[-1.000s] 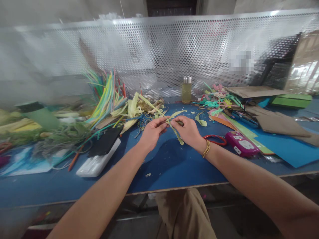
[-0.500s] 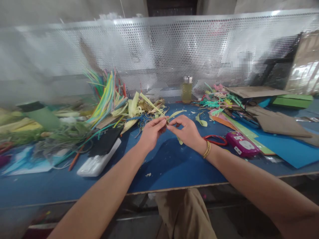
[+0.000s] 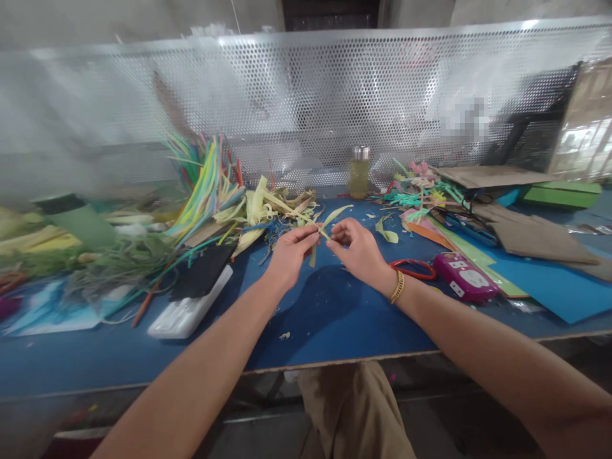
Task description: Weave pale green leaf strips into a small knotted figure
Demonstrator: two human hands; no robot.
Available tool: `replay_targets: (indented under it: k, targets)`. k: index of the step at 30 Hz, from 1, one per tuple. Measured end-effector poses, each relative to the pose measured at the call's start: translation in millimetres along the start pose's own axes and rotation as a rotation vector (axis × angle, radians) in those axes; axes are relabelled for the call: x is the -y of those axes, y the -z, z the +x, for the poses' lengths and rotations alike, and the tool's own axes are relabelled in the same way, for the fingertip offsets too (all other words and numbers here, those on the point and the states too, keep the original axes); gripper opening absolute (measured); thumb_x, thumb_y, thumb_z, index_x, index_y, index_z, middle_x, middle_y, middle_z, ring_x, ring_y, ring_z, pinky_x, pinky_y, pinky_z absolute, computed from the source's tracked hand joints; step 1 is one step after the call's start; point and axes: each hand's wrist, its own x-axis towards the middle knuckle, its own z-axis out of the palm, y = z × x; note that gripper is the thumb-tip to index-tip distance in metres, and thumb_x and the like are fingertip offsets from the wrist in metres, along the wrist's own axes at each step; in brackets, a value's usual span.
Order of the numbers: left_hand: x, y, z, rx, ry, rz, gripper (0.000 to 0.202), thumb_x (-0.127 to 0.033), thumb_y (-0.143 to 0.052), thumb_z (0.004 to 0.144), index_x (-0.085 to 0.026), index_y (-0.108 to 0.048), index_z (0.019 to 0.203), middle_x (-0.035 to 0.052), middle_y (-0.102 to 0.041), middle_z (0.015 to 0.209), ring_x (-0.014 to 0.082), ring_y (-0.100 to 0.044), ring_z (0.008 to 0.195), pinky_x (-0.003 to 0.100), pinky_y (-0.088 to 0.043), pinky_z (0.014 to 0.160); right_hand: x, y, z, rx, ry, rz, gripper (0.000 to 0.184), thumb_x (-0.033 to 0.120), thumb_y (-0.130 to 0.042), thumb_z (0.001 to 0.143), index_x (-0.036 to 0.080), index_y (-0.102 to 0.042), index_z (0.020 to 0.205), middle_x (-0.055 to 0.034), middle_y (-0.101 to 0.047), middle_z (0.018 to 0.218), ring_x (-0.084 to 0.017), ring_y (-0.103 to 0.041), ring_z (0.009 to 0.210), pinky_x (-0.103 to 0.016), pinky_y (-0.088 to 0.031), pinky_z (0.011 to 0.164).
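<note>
Over the blue tabletop [image 3: 335, 319], my left hand [image 3: 292, 254] pinches pale green corn husk strips [image 3: 335, 217] between thumb and fingers. The strips cross at the fingertips; one points up and right, and another end hangs below. My right hand [image 3: 357, 247], with a gold bracelet at the wrist, is closed at the end of a short strip just right of the crossing. Part of the strips is hidden by the fingers. Behind my left hand lies a heap of corn husks [image 3: 258, 203], and a loose husk piece [image 3: 386, 231] rests right of my right hand.
Red-handled scissors [image 3: 414, 268] and a magenta power socket block [image 3: 465, 276] lie to the right, beside coloured paper and cardboard [image 3: 540, 239]. At left are a white case [image 3: 191, 312], a black flat object [image 3: 203, 271] and pipe cleaners [image 3: 208, 185]. A bottle [image 3: 359, 173] stands behind.
The strips have shifted between my fingers: the long one toward upper left now shows less, and an end hangs under my left hand. My right hand has moved slightly right, away from the left.
</note>
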Motion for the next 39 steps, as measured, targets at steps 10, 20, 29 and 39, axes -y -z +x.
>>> replay_targets:
  k: [10, 20, 29, 39]
  targets:
    - [-6.0, -2.9, -4.2, 0.011, -0.093, 0.153, 0.026, -0.031, -0.071, 0.074, -0.020, -0.074, 0.097, 0.0029, -0.069, 0.080, 0.0161, -0.058, 0.075, 0.029, -0.045, 0.069, 3.2, 1.8, 0.4, 0.061, 0.006, -0.072, 0.009, 0.025, -0.058, 0.087, 0.018, -0.064, 0.085, -0.0028, -0.068, 0.080, -0.014, -0.059, 0.071, -0.028, -0.045, 0.068]
    - [-9.7, 0.0, -5.6, -0.069, -0.372, 0.460, 0.010, -0.029, -0.073, 0.073, -0.021, -0.074, 0.079, 0.0059, -0.073, 0.094, 0.0213, -0.064, 0.084, 0.033, -0.047, 0.077, 0.5, 0.5, 0.3, 0.085, 0.022, -0.105, 0.014, 0.027, -0.055, 0.088, 0.019, -0.064, 0.079, 0.0003, -0.061, 0.070, -0.013, -0.052, 0.064, -0.026, -0.039, 0.062]
    - [-10.1, 1.4, -5.4, -0.073, -0.480, 0.575, 0.006, -0.027, -0.070, 0.076, -0.022, -0.074, 0.077, 0.0061, -0.074, 0.091, 0.0221, -0.064, 0.084, 0.033, -0.046, 0.076, 3.4, 0.9, -1.2, 0.090, 0.003, -0.074, 0.016, 0.026, -0.056, 0.087, 0.019, -0.062, 0.074, 0.0019, -0.057, 0.066, -0.012, -0.049, 0.062, -0.025, -0.036, 0.060]
    - [-10.3, 0.3, -7.4, -0.077, -0.499, 0.625, 0.007, -0.024, -0.067, 0.075, -0.021, -0.072, 0.072, 0.0046, -0.072, 0.083, 0.0204, -0.062, 0.078, 0.031, -0.045, 0.073, 1.4, -0.7, -0.3, 0.094, 0.037, -0.033, 0.015, 0.023, -0.056, 0.085, 0.020, -0.061, 0.071, 0.0026, -0.055, 0.065, -0.012, -0.049, 0.063, -0.025, -0.036, 0.061]
